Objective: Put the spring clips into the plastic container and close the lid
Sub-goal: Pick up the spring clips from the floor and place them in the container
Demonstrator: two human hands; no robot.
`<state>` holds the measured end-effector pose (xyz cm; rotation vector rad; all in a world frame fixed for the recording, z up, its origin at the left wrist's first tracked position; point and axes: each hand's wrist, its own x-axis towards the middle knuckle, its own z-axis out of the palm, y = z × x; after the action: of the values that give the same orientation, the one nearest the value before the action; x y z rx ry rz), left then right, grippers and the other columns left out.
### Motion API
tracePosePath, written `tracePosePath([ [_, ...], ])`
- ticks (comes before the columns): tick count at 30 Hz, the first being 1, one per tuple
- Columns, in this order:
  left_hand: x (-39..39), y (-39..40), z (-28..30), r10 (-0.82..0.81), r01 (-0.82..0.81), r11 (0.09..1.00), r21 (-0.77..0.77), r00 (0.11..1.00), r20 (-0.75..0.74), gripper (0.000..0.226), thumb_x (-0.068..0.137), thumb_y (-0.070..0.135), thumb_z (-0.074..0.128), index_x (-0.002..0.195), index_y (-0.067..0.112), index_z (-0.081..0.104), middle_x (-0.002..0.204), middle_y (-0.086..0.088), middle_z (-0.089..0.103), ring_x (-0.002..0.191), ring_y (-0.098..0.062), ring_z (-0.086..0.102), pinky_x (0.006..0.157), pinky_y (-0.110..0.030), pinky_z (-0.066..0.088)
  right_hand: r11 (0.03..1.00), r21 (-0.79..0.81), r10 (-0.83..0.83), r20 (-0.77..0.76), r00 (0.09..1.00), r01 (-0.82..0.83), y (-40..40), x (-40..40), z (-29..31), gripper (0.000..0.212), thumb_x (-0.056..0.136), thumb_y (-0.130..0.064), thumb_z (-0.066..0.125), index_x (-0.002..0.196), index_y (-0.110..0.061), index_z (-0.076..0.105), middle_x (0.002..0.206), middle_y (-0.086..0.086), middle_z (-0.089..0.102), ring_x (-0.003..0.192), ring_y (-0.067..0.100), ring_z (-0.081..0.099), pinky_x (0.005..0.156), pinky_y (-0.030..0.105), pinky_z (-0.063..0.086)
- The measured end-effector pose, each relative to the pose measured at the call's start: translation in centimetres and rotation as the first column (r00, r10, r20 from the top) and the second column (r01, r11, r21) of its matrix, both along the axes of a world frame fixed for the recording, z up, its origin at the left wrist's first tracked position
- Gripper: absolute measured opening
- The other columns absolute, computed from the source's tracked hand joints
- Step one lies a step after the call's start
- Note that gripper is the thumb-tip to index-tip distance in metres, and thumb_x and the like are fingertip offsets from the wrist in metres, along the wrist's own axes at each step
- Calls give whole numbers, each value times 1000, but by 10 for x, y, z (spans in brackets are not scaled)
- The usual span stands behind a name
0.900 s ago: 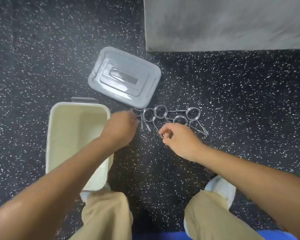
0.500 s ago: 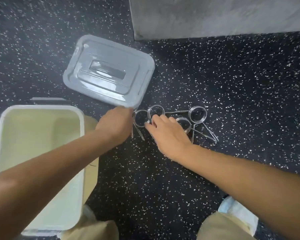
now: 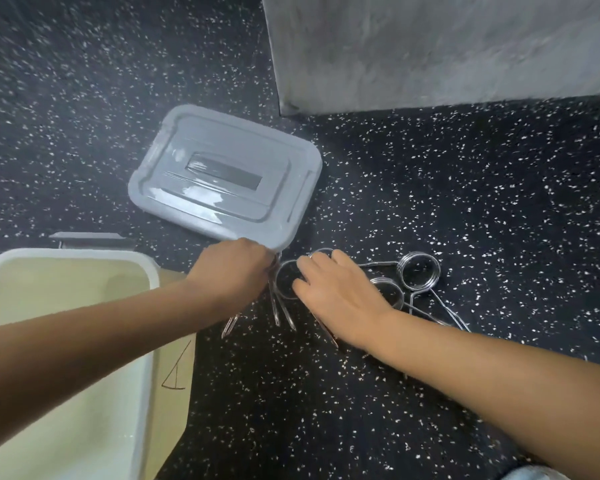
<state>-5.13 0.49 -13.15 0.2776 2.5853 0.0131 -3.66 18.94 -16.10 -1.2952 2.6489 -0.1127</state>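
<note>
Several metal spring clips lie on the speckled black floor; two rings (image 3: 420, 274) (image 3: 388, 292) show right of my hands. My left hand (image 3: 234, 271) is curled over the leftmost clip, whose wire handles (image 3: 278, 311) stick out below the fingers. My right hand (image 3: 336, 294) lies flat over the middle clips, its fingertips on a ring (image 3: 286, 280). The open plastic container (image 3: 149, 275), white-rimmed and cream inside, stands at lower left under my left forearm. Its grey lid (image 3: 222, 181) lies flat on the floor just beyond my left hand.
A grey concrete block (image 3: 430, 46) fills the upper right. A tan sheet with a drawn triangle (image 3: 175, 372) sticks out beside the container. A grey handle (image 3: 90, 237) shows behind the container. My knee edge is at the bottom right.
My right hand has slid forward and left, from just short of the clips to lying on top of them. My left hand stays at the leftmost clip. The view has moved closer.
</note>
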Motion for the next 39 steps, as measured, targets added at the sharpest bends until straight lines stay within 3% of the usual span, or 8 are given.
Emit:
tracePosePath([
  [5, 11, -4, 1, 36, -47, 991, 122, 995, 93, 30, 92, 20, 50, 64, 23, 40, 67, 3, 53, 62, -23, 53, 56, -35, 42, 989, -24, 143, -56, 988, -145, 14, -2, -8, 20, 71, 8, 54, 74, -12, 57, 81, 6, 52, 71, 26, 46, 63, 36, 28],
  [9, 21, 0, 7, 16, -37, 987, 158, 991, 135, 19, 90, 19, 51, 71, 20, 50, 70, 3, 56, 65, -22, 54, 57, -33, 38, 968, -27, 245, -106, 964, -249, 34, 1, -6, 25, 83, 4, 39, 82, -13, 57, 87, 6, 54, 73, 24, 47, 65, 37, 38],
  [20, 58, 7, 43, -43, 25, 977, 213, 996, 78, 19, 91, 29, 49, 75, 18, 47, 74, -1, 57, 67, -25, 58, 62, -41, 50, 932, -51, 361, 10, 933, -360, 74, 24, 25, 22, 87, 1, 46, 92, -19, 55, 85, -1, 47, 69, 17, 39, 66, 32, 40],
  [23, 68, -2, 59, -43, 27, 966, 258, 998, 55, 24, 94, 33, 50, 75, 19, 47, 75, 2, 58, 67, -22, 57, 65, -43, 51, 953, -63, 304, 136, 943, -298, 74, 30, 34, 21, 88, -2, 59, 94, -21, 54, 86, -3, 45, 72, 13, 30, 70, 29, 38],
  [27, 74, -13, 83, -36, 25, 948, 316, 999, 28, 26, 96, 36, 53, 77, 19, 49, 77, 5, 58, 69, -18, 56, 63, -38, 47, 991, -103, 120, 396, 910, -86, 69, 35, 45, 7, 94, -35, 56, 100, -33, 54, 100, -16, 47, 83, 7, 40, 74, 19, 34],
  [29, 77, -19, 94, -24, 20, 939, 343, 1000, 8, 24, 96, 37, 54, 78, 21, 50, 76, 6, 57, 66, -13, 53, 59, -32, 43, 975, -155, -45, 573, 818, 162, 62, 40, 50, 6, 93, -44, 55, 97, -40, 52, 101, -21, 46, 85, 8, 46, 76, 24, 44],
  [33, 83, -37, 108, 109, -100, 905, 414, 994, 0, 23, 95, 39, 60, 78, 24, 54, 68, 7, 58, 60, -10, 53, 55, -30, 45, 806, -214, -200, 779, 595, 552, 41, 35, 64, 15, 88, -30, 72, 86, -35, 58, 91, -8, 51, 80, 19, 52, 77, 29, 47],
  [39, 104, -58, 120, 328, -269, 821, 503, 944, -31, 18, 92, 40, 62, 79, 29, 57, 66, 9, 61, 58, -8, 57, 57, -39, 51, 693, -184, -191, 885, 424, 697, 18, 13, 100, 13, 90, -32, 69, 101, -24, 68, 98, 9, 69, 92, 33, 65, 85, 44, 54],
])
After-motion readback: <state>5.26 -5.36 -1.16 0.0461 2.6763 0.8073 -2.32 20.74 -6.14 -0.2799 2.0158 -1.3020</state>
